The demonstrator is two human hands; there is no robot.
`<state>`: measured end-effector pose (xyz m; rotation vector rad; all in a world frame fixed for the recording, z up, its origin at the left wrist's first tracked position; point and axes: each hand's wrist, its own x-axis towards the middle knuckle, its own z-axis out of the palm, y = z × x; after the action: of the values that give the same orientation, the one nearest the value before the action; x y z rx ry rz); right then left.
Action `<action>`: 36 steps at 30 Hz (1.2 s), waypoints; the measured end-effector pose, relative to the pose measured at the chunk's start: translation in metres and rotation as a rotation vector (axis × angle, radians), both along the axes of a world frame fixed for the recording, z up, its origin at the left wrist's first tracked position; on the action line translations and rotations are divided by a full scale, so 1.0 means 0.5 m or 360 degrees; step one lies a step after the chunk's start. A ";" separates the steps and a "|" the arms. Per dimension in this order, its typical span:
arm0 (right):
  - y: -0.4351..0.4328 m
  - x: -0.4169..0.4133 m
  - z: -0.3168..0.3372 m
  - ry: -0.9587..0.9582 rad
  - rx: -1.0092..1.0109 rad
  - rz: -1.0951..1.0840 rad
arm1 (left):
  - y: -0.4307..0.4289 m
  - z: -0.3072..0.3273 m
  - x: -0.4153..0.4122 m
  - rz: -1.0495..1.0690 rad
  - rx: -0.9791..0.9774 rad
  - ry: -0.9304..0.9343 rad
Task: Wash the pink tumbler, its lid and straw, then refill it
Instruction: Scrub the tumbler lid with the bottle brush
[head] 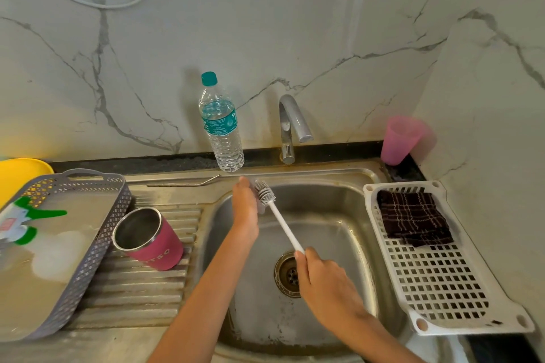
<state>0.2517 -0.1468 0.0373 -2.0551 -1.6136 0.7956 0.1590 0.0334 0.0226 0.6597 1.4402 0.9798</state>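
The pink tumbler (159, 247) lies tilted on the ribbed drainboard, its steel mouth open and leaning against a grey basket. A bent metal straw (182, 181) lies on the sink ledge behind it. My right hand (321, 283) grips the white handle of a bottle brush (267, 194) over the sink basin (333, 215). My left hand (244, 209) is raised with fingers straight, its palm against the bristles. A faint translucent blur sits between palm and brush; I cannot tell whether it is the lid.
A water bottle (221, 127) with a teal cap stands beside the faucet (290, 124). A pink plastic cup (401, 138) sits in the right corner. A white rack (442, 283) holds a dark checked cloth (413, 218). The grey basket (97, 244) holds a green-triggered spray bottle (20, 221).
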 end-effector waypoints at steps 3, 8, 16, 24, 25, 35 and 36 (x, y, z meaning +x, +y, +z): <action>0.033 0.017 0.002 -0.0012 0.0008 -0.0095 | -0.037 -0.005 0.022 -0.0159 0.0049 0.0076; 0.002 0.004 0.000 -0.0065 0.0027 0.0005 | -0.004 0.005 0.013 -0.0033 -0.0047 -0.0077; 0.018 0.007 0.000 -0.0004 0.0087 -0.0050 | -0.011 0.001 0.023 -0.0013 -0.0101 -0.0374; 0.042 0.014 0.017 0.0208 -0.0069 -0.0192 | -0.035 -0.020 0.040 -0.0037 0.0159 -0.0212; 0.051 0.016 0.020 0.0234 -0.0079 -0.0213 | -0.036 -0.020 0.044 -0.0053 0.0181 -0.0187; 0.055 0.037 0.028 0.0235 -0.0127 -0.0230 | -0.031 -0.023 0.041 -0.0138 0.0227 -0.0175; 0.064 0.039 0.028 0.0213 -0.0127 -0.0238 | -0.034 -0.023 0.041 -0.0121 0.0237 -0.0180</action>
<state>0.2713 -0.1148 0.0512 -2.1006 -1.3599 0.9354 0.1794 0.0163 0.0109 0.7502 1.2430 1.0551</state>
